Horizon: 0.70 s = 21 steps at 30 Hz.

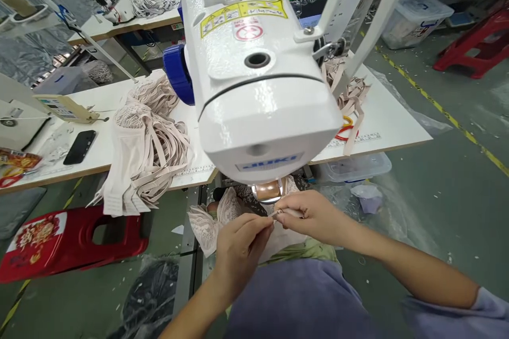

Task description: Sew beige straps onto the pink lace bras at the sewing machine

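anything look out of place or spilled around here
Mostly litter: small pale scraps dot the green floor around the sewing machine, which looks untidy. No damage shows on the lace garment near the left hand, though part of it is hidden.

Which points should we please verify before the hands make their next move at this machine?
1. Right hand's grip: ok; the right hand holds a small pale piece between thumb and fingers.
2. Left hand placed to help: ok; the left hand has its fingertips pinched together right beside that piece.
3. Needle position: cannot tell; the sewing machine hides it.
4. Garment pile wholly on the tabletop: not ok; its ends hang over the front edge.
5. Phone apart from the pile: ok.
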### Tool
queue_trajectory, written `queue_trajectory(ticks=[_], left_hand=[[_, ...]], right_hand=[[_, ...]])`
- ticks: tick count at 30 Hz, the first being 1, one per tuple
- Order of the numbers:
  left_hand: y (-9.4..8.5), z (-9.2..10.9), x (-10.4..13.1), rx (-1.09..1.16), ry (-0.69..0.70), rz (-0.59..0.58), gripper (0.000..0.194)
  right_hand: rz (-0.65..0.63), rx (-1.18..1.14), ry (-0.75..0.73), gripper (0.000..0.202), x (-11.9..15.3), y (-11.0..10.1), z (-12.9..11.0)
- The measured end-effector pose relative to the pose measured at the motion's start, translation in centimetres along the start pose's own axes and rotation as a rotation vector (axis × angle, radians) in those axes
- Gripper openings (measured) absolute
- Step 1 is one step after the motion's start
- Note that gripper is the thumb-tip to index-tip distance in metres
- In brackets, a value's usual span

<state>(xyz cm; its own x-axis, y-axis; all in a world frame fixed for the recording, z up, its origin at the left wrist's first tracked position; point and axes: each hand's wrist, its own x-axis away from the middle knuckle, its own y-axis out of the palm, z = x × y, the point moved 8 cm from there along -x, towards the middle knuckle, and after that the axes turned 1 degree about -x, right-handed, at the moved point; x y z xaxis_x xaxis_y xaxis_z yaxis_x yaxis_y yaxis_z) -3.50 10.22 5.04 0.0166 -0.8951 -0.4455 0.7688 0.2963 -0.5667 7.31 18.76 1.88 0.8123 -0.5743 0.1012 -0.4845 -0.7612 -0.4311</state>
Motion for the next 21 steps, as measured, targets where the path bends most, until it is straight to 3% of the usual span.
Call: queue_trajectory(ticks=[4, 9, 12, 15, 18, 21], left_hand=[[0.1, -0.5, -0.1, 0.024, -0.027, -0.017, 0.011], [0.6, -1.7, -0.3, 0.002, -0.168, -0.111, 0.011], [1.1, -1.9, -0.7, -0.067, -0.182, -0.219, 0.019], [1.7, -1.4, -1.1, -0.206, -0.105, -0.283, 0.030], [1.6, -0.9, -1.4, -0.320, -0.057, -0.192, 0.035], [1.6, -1.7, -1.4, -0.325, -0.126, -0.150, 0.031]], right_hand=[[-0.109, -0.119, 0.121, 0.022, 0.0, 0.5, 0.8], [-0.128, -0.105, 0.077, 0.021, -0.1, 0.5, 0.2], [-0.101, -0.025, 0.054, 0.018, 0.1, 0.4, 0.1], [-0.058, 0.030, 0.028, 0.016, 0.3, 0.5, 0.2], [0.084, 0.168, -0.095, 0.019, 0.2, -0.1, -0.7], [0.175, 0.319, -0.199, 0.021, -0.7, -1.1, -2.1]])
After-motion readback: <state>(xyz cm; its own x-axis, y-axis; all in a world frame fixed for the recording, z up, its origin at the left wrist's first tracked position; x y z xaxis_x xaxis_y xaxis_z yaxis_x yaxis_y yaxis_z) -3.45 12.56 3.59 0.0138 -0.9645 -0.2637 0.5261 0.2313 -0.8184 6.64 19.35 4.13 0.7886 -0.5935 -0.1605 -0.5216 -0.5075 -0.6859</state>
